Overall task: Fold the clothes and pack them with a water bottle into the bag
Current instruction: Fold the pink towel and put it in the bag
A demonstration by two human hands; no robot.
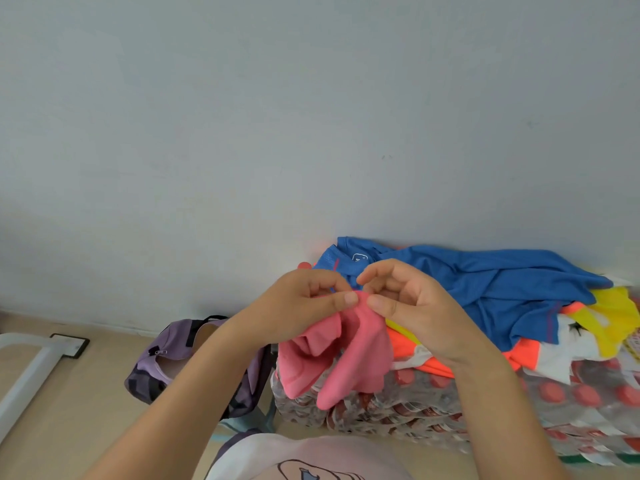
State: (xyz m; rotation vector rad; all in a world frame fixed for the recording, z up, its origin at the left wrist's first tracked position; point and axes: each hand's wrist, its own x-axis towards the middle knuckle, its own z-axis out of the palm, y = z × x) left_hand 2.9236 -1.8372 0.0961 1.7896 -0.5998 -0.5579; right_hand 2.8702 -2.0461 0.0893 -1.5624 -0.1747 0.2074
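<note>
Pinching the pink garment point(341, 355) by its top edge, both hands up in front of me and the rest hanging loose. Way left there's a white bar point(27, 372) on the floor, then the purple bag point(162, 355) sitting open behind my left forearm. My left hand point(304, 306) grips with thumb and finger, my right hand point(412, 306) does the same just beside it. Further right, a blue shirt point(485, 289) tops the clothes pile on shrink-wrapped water bottles point(467, 403).

Both forearms reach forward from the near edge and meet at centre. The left hand point(304, 303) and right hand point(412, 306) are raised, thumbs and forefingers pinched on cloth, tips almost touching, other fingers curled.
</note>
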